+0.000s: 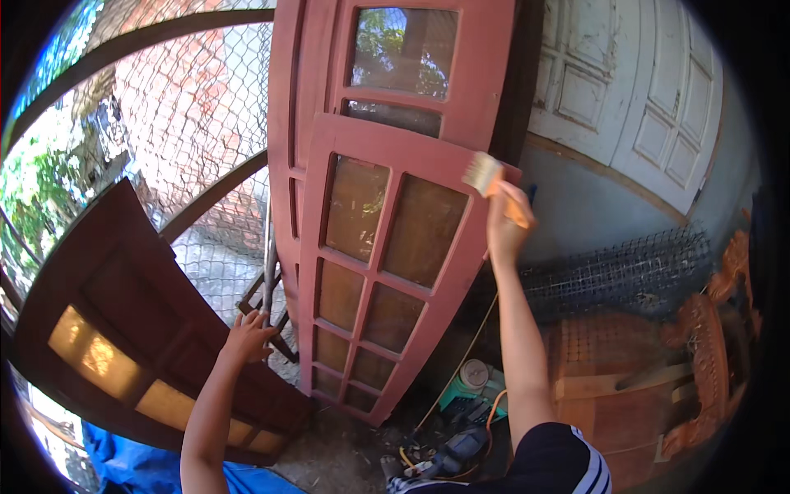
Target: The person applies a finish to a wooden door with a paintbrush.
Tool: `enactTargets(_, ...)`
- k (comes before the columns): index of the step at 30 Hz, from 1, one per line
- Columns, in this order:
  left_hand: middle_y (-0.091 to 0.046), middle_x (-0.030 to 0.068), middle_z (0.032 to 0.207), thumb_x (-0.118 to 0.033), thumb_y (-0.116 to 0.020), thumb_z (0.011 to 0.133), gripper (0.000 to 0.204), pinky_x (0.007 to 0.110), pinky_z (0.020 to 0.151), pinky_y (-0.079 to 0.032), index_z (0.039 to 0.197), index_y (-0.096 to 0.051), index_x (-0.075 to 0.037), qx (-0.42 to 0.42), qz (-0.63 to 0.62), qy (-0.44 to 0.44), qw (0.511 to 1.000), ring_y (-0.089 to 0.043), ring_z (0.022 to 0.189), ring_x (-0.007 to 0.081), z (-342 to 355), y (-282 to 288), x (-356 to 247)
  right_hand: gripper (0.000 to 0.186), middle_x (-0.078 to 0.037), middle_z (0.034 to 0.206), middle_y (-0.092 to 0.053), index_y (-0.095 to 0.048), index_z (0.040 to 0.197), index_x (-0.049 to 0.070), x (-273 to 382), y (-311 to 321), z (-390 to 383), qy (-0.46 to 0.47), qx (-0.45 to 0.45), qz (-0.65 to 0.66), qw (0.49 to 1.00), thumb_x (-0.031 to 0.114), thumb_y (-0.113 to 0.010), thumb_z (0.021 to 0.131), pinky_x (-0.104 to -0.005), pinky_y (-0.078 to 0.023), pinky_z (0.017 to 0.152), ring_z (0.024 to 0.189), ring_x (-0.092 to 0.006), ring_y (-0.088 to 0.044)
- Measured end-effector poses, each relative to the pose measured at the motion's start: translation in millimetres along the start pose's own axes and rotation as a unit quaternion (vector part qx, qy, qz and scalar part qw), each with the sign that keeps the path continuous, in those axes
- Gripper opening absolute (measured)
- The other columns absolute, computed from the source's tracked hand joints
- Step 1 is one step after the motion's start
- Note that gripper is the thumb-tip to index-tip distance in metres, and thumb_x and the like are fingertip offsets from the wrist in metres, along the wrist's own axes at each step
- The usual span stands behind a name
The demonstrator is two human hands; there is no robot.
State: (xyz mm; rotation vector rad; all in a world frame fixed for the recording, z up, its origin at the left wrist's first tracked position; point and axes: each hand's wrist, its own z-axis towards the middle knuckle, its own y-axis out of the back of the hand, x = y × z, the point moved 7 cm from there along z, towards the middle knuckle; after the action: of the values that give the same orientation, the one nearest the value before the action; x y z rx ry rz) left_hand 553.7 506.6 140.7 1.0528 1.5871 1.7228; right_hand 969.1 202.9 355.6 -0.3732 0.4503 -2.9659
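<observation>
My right hand [508, 226] is closed around the orange handle of a paintbrush [482, 173]. Its pale bristles are at the upper right corner of a reddish-pink door [403, 142] with several glass panes; whether they touch the wood I cannot tell. That door leans on a taller door [480, 70] of the same colour. Lower on the left, my left hand [249, 336] has its fingers apart and holds nothing, close to a thin upright pole [269, 276] and the edge of a dark brown door [123, 263] with amber-lit panes.
Chain-link fencing [193, 99] stands behind the doors on the left. A blue tarp [140, 457] lies at lower left. On the floor are a grey power tool [465, 449] and a green container [465, 399]. Rolled black mesh [617, 267] and carved wooden furniture [699, 354] occupy the right, below white panelled shutters [629, 107].
</observation>
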Motion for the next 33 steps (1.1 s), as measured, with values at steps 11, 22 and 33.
enactTargets(11, -0.035, 0.0126, 0.156, -0.038, -0.074, 0.081, 0.065, 0.06, 0.116, -0.023, 0.141, -0.053, -0.027, -0.109, -0.027, -0.146, 0.983, -0.031, 0.144, 0.0371, 115.0, 181.2, -107.7, 0.018, -0.008, 0.113, -0.068, -0.071, 0.103, 0.009, -25.1, 7.7, -103.4, 0.008, 0.551, -0.065, 0.832, 0.011, -0.066, 0.086, -0.038, -0.059, 0.081, 0.097, -0.0236, -0.069)
enactTargets(22, -0.017, 0.0238, 0.159, -0.056, -0.076, 0.079, 0.113, 0.056, 0.116, -0.022, 0.16, -0.008, -0.017, -0.457, -0.286, -0.038, 0.842, -0.02, 0.145, 0.0475, 309.5, 188.4, 26.6, 0.013, -0.011, 0.114, -0.066, -0.071, 0.098, 0.012, 7.3, 12.2, -168.2, 0.182, 0.382, -0.245, 0.872, 0.012, -0.066, 0.086, -0.033, -0.061, 0.076, 0.101, -0.0273, -0.069)
enactTargets(33, -0.038, 0.0258, 0.147, -0.044, -0.088, 0.069, 0.113, 0.046, 0.113, -0.033, 0.154, -0.024, -0.006, -0.476, -0.467, -0.102, 0.738, -0.039, 0.137, 0.0401, 364.2, 215.1, 119.2, 0.014, -0.008, 0.106, -0.072, -0.071, 0.102, 0.01, 45.9, -97.0, -11.9, 0.077, 0.133, -0.307, 0.939, 0.01, -0.064, 0.09, -0.0375, -0.057, 0.073, 0.089, -0.0282, -0.07)
